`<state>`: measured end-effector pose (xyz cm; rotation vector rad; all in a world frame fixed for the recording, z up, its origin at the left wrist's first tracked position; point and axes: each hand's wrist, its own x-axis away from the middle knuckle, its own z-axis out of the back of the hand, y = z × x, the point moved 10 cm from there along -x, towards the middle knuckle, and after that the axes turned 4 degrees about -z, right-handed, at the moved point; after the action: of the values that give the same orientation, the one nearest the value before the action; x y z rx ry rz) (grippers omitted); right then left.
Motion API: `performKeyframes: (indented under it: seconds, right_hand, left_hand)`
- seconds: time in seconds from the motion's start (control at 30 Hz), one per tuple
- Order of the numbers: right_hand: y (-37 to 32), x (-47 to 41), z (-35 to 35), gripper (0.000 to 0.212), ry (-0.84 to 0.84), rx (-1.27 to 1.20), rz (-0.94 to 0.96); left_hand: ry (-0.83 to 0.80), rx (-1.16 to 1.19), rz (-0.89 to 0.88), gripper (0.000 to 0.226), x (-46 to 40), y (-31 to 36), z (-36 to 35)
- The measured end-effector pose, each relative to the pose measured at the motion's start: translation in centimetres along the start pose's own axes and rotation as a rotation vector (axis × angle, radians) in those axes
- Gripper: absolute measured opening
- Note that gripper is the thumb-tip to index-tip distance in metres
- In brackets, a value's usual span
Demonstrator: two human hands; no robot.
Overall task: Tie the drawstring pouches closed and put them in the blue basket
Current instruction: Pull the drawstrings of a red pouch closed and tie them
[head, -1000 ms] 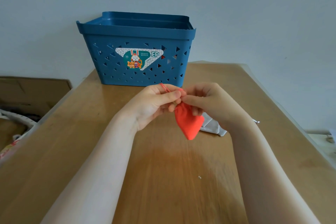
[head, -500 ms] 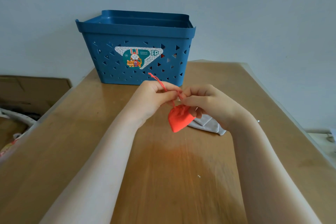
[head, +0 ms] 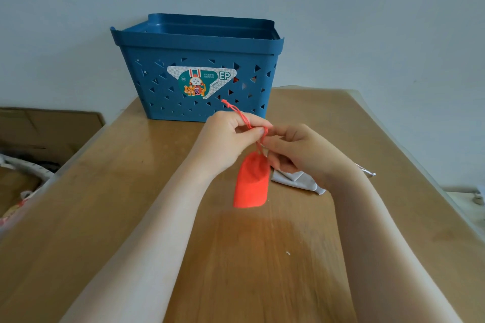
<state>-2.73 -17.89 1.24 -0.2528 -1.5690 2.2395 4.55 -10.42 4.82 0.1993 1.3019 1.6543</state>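
Both hands are up over the wooden table, fingertips meeting. The left hand pinches the orange drawstring between thumb and forefinger, with its knotted end poking up toward the basket. The right hand has its fingers curled, pinching the cord right at the neck of the orange pouch, which dangles below. A grey pouch lies on the table under the right hand. The blue basket sits at the far edge against the wall.
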Motion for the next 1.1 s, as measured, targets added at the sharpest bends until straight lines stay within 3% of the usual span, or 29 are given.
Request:
performKeyframes:
  seconds: [0.07, 0.13, 0.3, 0.4, 0.6, 0.73, 0.9, 1.0, 1.1]
  right_hand:
    - [0.0, -0.1, 0.4, 0.011, 0.045, -0.013, 0.0]
    - [0.4, -0.2, 0.8, 0.02, 0.07, -0.076, -0.019]
    - [1.7, -0.4, 1.6, 0.023, 0.167, -0.453, -0.134]
    - [2.5, -0.4, 1.9, 0.027, 0.267, -0.477, -0.181]
    - [3.0, 0.0, 1.8, 0.017, 0.276, -0.542, -0.209]
    - [1.8, 0.9, 4.3, 0.012, 0.494, -0.266, -0.089]
    - [0.7, 1.6, 6.5, 0.02, 0.71, -0.09, 0.039]
    - [0.3, 2.3, 7.1, 0.021, 0.793, -0.149, 0.106]
    - [0.4, 2.8, 7.5, 0.021, 0.814, -0.445, 0.186]
  left_hand:
    - [-0.001, -0.004, -0.004, 0.024, 0.0, 0.0, 0.0]
    - [-0.011, 0.004, 0.004, 0.024, 0.0, -0.1, -0.2]
    - [-0.062, 0.036, -0.031, 0.028, 0.1, 0.5, -0.9]
    - [-0.095, -0.025, -0.065, 0.021, 0.1, 0.8, -1.4]
    - [-0.144, -0.103, -0.114, 0.017, 0.0, 1.0, -1.9]
    - [-0.22, -0.088, -0.104, 0.025, 0.3, 1.0, -2.8]
    - [-0.161, -0.112, -0.071, 0.031, 0.2, 0.0, -2.2]
    - [-0.109, -0.053, -0.06, 0.03, 0.0, -0.6, -1.7]
    - [-0.038, 0.179, -0.016, 0.029, -0.1, -0.7, -1.4]
